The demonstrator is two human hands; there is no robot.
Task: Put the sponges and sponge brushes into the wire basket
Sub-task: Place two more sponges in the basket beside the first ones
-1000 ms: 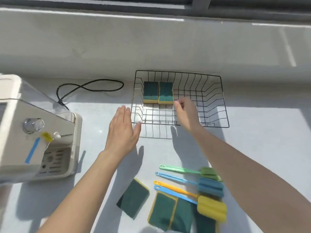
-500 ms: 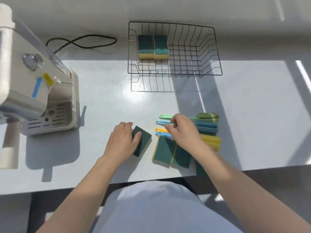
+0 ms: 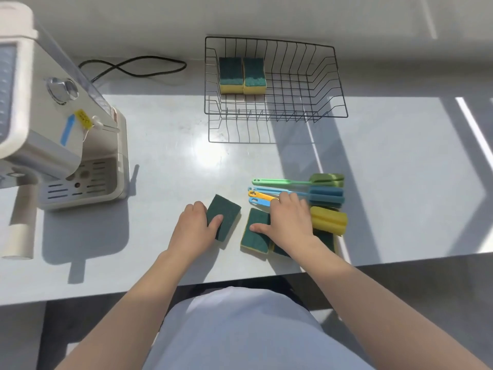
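A green sponge (image 3: 223,215) on the near counter (image 3: 165,145) is grasped by the left hand (image 3: 196,227). A second sponge (image 3: 256,231) is pressed under the flat, unclenched right hand (image 3: 289,219). Two sponges (image 3: 242,75) are seen in the far wire basket (image 3: 314,76).

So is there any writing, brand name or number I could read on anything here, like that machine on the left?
None can be read.
The yellow tag on the white machine carries dark marks, too small and blurred to read.
The blue strip beside it is blank.
The sponges in the wire basket show no label.
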